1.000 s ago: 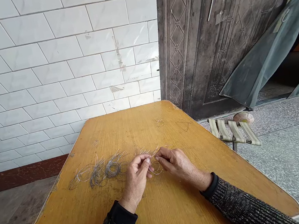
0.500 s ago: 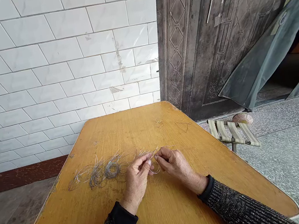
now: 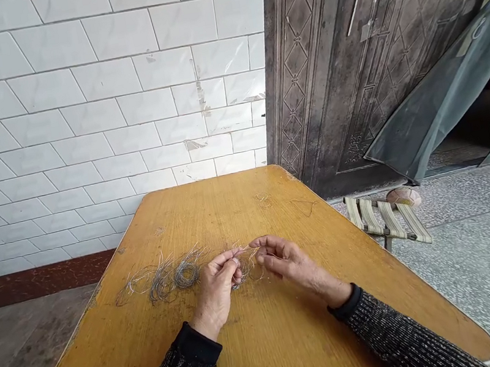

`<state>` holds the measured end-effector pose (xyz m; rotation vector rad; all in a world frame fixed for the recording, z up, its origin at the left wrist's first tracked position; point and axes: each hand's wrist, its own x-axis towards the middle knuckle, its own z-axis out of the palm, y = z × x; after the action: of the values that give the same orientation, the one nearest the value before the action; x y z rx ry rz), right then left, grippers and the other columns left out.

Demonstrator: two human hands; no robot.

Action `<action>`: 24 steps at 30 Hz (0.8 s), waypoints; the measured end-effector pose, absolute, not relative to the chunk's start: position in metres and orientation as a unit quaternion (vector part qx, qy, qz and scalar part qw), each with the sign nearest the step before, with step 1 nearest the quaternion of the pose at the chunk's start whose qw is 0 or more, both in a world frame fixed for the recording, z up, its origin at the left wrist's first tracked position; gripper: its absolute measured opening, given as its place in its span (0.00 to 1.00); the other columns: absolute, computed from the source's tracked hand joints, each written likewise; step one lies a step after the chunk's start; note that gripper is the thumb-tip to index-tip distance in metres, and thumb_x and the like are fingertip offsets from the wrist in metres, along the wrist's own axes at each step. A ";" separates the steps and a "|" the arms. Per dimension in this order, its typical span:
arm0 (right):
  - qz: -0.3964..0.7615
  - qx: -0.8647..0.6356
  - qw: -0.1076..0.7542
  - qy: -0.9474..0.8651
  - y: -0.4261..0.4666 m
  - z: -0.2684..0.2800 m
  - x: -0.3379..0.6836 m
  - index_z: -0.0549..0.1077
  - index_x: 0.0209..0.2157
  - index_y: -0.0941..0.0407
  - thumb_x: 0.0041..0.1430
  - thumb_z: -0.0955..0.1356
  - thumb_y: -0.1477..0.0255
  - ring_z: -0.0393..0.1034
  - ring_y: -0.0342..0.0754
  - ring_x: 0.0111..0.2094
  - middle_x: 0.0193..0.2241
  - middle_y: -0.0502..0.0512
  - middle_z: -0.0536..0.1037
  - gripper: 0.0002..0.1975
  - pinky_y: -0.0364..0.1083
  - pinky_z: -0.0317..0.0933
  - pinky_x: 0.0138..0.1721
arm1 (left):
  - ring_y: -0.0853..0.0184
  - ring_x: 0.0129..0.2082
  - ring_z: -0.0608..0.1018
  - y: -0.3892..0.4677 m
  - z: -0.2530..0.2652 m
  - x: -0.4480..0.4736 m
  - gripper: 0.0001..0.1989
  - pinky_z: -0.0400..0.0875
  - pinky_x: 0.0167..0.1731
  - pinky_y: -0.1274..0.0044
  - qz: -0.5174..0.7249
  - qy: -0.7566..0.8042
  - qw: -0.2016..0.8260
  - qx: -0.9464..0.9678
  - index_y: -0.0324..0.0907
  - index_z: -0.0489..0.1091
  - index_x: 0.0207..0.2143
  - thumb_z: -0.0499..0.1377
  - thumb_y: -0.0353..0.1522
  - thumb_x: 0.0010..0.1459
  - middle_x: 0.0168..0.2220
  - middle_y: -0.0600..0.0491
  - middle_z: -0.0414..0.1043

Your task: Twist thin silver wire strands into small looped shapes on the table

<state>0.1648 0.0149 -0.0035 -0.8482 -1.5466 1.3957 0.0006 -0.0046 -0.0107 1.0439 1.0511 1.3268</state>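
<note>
My left hand point(image 3: 215, 287) is closed in a pinch on a thin wire point(image 3: 246, 249), whose loops hang below the fingers. Just to its right, my right hand point(image 3: 293, 266) has its index finger stretched out and its thumb apart, with the fingertip close to the wire's end. Whether that fingertip touches the wire is hard to see. Left of my hands lie a round coil of grey wire point(image 3: 186, 274), a looser bundle of wire point(image 3: 161, 285) and some thin spread strands point(image 3: 131, 283). More wire behind my left hand is partly hidden.
All this is on a yellow wooden table point(image 3: 270, 341). Small wire bits point(image 3: 263, 199) and a bent wire point(image 3: 305, 206) lie farther back. A white tiled wall point(image 3: 94, 145) stands behind, a dark door point(image 3: 324, 71) at the right. A strapped folding stool point(image 3: 387, 217) stands beside the table.
My right hand has opened from its pinch on the wire and drawn slightly right. The left hand keeps its pinch and has shifted a little left. The view has turned slightly left.
</note>
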 end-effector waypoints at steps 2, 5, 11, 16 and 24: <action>0.571 -0.345 0.433 -0.606 0.021 -0.003 0.175 0.69 0.33 0.59 0.47 0.68 0.62 0.58 0.36 0.17 0.22 0.47 0.68 0.15 0.38 0.51 0.18 | 0.76 0.19 0.63 -0.004 -0.010 -0.002 0.16 0.56 0.22 0.80 0.528 0.446 0.554 0.464 0.35 0.73 0.39 0.58 0.32 0.46 0.19 0.57 0.63; 0.592 -0.366 0.421 -0.583 0.031 -0.001 0.189 0.71 0.31 0.58 0.45 0.69 0.62 0.60 0.36 0.19 0.24 0.49 0.71 0.14 0.38 0.52 0.18 | 0.76 0.19 0.62 -0.005 -0.007 -0.006 0.16 0.55 0.22 0.79 0.491 0.440 0.562 0.500 0.35 0.73 0.39 0.57 0.32 0.47 0.20 0.57 0.62; 0.560 -0.370 0.381 -0.636 0.030 0.003 0.192 0.72 0.24 0.60 0.49 0.67 0.58 0.56 0.34 0.15 0.21 0.50 0.73 0.17 0.37 0.47 0.16 | 0.76 0.19 0.59 -0.011 0.006 -0.006 0.17 0.53 0.21 0.80 0.409 0.450 0.514 0.605 0.40 0.70 0.44 0.55 0.32 0.49 0.23 0.58 0.61; 0.578 -0.356 0.294 -0.673 0.016 0.001 0.175 0.70 0.20 0.61 0.46 0.70 0.61 0.56 0.33 0.13 0.17 0.48 0.71 0.16 0.36 0.49 0.14 | 0.75 0.20 0.60 -0.011 0.003 -0.002 0.17 0.55 0.21 0.80 0.411 0.452 0.488 0.623 0.39 0.68 0.44 0.55 0.30 0.49 0.24 0.58 0.63; 0.677 -0.303 0.326 -0.587 0.014 -0.011 0.165 0.71 0.25 0.61 0.46 0.71 0.63 0.59 0.33 0.13 0.19 0.47 0.72 0.13 0.35 0.54 0.13 | 0.73 0.23 0.67 -0.010 -0.001 0.002 0.17 0.63 0.25 0.78 0.475 0.431 0.528 0.557 0.38 0.68 0.42 0.59 0.34 0.50 0.27 0.54 0.67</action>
<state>0.1647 0.0137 -0.0112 -0.7938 -1.5375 1.7740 0.0016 -0.0096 -0.0014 1.3311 1.0303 1.1347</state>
